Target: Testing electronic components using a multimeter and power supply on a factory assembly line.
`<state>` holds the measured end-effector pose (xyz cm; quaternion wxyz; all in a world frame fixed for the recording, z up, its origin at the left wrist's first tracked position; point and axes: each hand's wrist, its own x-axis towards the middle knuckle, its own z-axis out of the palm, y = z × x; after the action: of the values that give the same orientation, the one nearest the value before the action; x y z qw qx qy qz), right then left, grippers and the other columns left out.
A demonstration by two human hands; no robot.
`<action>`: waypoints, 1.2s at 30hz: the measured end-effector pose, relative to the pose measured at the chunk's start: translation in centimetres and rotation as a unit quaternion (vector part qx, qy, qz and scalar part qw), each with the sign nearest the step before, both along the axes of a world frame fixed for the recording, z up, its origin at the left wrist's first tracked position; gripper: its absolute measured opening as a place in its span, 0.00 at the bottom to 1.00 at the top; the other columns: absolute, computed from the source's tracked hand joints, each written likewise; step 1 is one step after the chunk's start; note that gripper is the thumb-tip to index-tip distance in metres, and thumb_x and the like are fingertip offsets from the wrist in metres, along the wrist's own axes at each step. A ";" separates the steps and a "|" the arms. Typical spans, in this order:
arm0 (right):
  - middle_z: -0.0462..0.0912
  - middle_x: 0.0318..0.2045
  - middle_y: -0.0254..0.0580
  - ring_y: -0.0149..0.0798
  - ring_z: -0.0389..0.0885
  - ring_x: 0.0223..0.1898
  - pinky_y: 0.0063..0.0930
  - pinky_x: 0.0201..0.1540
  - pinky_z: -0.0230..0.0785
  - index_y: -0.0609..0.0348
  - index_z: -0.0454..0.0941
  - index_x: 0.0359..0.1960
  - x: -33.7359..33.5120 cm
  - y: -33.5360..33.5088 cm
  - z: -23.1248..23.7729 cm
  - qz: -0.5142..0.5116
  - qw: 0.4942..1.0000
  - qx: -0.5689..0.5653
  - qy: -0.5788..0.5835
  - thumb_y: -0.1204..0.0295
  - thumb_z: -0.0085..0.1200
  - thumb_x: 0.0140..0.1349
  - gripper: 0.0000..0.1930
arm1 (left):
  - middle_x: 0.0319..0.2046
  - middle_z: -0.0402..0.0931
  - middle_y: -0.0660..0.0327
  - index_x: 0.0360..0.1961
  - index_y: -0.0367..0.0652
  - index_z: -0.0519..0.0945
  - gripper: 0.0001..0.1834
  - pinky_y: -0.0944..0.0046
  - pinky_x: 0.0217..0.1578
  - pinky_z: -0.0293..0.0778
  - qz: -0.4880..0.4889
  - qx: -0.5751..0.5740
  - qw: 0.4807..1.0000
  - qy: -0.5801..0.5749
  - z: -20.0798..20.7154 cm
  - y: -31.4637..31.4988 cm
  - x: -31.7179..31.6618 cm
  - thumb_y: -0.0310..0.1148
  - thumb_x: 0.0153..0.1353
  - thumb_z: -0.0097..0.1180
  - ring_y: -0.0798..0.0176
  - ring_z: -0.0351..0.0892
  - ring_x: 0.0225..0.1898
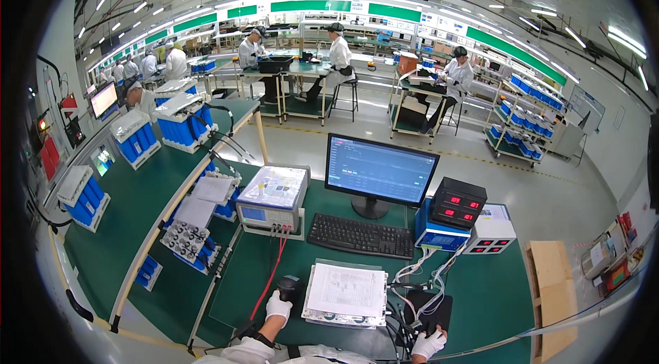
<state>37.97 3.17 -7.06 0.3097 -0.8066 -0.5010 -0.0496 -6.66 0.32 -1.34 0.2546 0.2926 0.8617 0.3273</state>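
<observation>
My left hand (pixel 278 309), in a white glove, is closed around a black handheld scanner (pixel 290 286) left of the papers. A stack of printed sheets (pixel 347 290) lies on a white-framed battery module (pixel 343 321) in front of me. At the near edge of a black mouse pad (pixel 439 303), my gloved right hand (pixel 429 345) curls over something dark that I cannot make out. White and black cables (pixel 412 271) run between the module and the blue box (pixel 439 232). A black keyboard (pixel 360 235) sits beyond the papers.
Behind the keyboard stands a lit monitor (pixel 381 170); a test instrument (pixel 273 199) with red leads is left of it. Black meters (pixel 458 201) with red digits top the blue box. Blue battery packs (pixel 184 120) line the left bench. Several people work farther back.
</observation>
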 end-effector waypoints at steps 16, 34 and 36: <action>0.65 0.52 0.57 0.57 0.66 0.52 0.44 0.53 0.62 0.48 0.74 0.54 0.2 0.0 -0.3 -0.003 0.998 -0.052 -0.018 0.73 0.58 0.44 0.29 | 0.25 0.77 0.59 0.31 0.36 0.78 0.11 0.64 0.28 0.69 -0.032 -0.015 0.970 -0.240 4.9 -1.5 -4.5 0.25 0.43 0.60 0.63 0.75 0.25; 0.66 0.52 0.58 0.57 0.67 0.50 0.44 0.52 0.62 0.46 0.76 0.52 0.7 0.0 -1.1 0.021 0.999 -0.025 -0.012 0.74 0.57 0.42 0.28 | 0.25 0.78 0.59 0.32 0.38 0.81 0.12 0.61 0.28 0.70 -0.136 -0.152 0.944 -0.261 3.0 -0.7 -7.4 0.33 0.47 0.60 0.62 0.75 0.26; 0.66 0.51 0.59 0.58 0.68 0.49 0.45 0.51 0.63 0.46 0.75 0.52 0.7 0.0 -1.2 0.028 0.999 -0.021 -0.017 0.74 0.57 0.41 0.29 | 0.25 0.78 0.59 0.32 0.37 0.81 0.11 0.61 0.28 0.70 -0.143 -0.146 0.940 -0.274 3.3 -0.5 -7.4 0.32 0.47 0.59 0.62 0.75 0.26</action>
<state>38.68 3.15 -8.22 0.2857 -0.7977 -0.5293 -0.0439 -14.05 -0.17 1.92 0.5652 0.2708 0.7459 0.2256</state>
